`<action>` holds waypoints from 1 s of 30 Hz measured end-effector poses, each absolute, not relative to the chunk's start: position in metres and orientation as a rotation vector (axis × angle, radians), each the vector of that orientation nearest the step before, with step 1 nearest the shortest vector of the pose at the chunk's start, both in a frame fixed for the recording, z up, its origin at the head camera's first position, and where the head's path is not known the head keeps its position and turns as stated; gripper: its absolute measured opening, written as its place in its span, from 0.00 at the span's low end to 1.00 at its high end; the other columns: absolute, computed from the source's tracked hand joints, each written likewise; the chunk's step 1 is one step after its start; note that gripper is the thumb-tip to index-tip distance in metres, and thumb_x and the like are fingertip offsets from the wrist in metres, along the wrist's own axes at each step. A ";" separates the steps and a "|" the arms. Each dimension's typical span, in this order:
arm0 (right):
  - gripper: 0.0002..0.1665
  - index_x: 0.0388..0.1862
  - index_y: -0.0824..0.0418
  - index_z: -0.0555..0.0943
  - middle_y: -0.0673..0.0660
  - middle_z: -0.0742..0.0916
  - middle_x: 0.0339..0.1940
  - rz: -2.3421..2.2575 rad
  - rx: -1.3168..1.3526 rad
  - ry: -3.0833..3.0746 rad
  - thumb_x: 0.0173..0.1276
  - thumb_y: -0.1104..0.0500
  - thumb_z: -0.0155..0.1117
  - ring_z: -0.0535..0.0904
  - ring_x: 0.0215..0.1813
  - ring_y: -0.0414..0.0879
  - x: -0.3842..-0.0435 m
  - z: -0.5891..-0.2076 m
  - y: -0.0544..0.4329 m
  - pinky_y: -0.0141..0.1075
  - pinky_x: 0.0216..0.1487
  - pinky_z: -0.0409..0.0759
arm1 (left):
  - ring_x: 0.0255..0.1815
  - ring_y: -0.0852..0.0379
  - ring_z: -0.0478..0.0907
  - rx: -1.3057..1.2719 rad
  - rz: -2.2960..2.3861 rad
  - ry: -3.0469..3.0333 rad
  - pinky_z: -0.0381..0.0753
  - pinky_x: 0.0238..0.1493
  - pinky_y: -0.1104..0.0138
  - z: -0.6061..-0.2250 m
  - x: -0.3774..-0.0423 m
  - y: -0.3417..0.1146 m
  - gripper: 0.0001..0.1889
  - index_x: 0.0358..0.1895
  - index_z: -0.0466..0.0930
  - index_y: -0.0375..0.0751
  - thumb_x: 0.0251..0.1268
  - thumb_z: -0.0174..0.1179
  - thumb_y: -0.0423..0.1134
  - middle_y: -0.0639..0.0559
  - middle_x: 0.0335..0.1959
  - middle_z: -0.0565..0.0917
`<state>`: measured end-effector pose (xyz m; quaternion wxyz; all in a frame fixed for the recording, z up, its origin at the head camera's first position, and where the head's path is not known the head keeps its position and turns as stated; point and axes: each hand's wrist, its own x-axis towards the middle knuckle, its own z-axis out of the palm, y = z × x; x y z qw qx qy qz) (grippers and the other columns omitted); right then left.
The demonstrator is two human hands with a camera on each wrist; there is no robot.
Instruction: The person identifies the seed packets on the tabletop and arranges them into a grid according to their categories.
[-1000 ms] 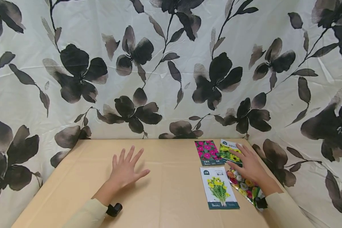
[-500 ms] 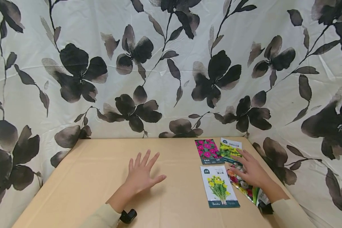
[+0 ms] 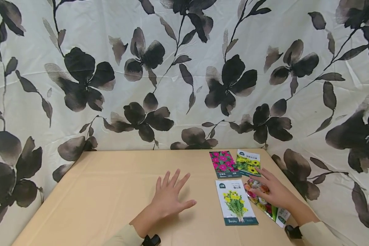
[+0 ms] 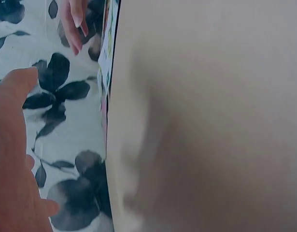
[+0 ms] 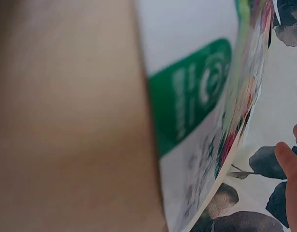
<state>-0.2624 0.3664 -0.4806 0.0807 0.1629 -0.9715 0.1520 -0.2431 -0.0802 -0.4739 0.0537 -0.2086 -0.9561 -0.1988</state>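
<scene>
In the head view my left hand [image 3: 169, 200] is held over the table with its fingers straight and spread, left of a white seed packet [image 3: 236, 205] with yellow flowers. My right hand [image 3: 275, 193] hovers with extended fingers over a packet of mixed colourful flowers [image 3: 265, 206], partly hiding it. Its fingertips lie near the lower edge of a yellow-flower packet [image 3: 248, 161]; whether they touch it I cannot tell. Left of that packet is a pink-flower packet [image 3: 223, 164]. The right wrist view shows a packet's white and green end [image 5: 194, 87] close up. Nothing is held in either hand.
The packets lie grouped on the right part of the tan table [image 3: 110, 184]. Behind it hangs a white cloth [image 3: 184, 82] with dark printed flowers, reaching round the sides. Each wrist wears a small black device, like this one [image 3: 151, 240] on the left.
My left hand has moved right across the table, toward the packets. My right hand has drawn back slightly toward me, uncovering more of the yellow-flower packet. The packets stay in place.
</scene>
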 end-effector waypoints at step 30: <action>0.37 0.71 0.47 0.77 0.65 0.69 0.79 0.514 0.587 -3.085 0.69 0.32 0.63 0.63 0.76 0.73 -0.253 -0.485 0.383 0.72 0.63 0.70 | 0.84 0.34 0.48 -0.877 -0.724 -3.029 0.48 0.76 0.31 -0.484 -0.230 0.019 0.44 0.80 0.57 0.72 0.60 0.53 0.78 0.50 0.85 0.53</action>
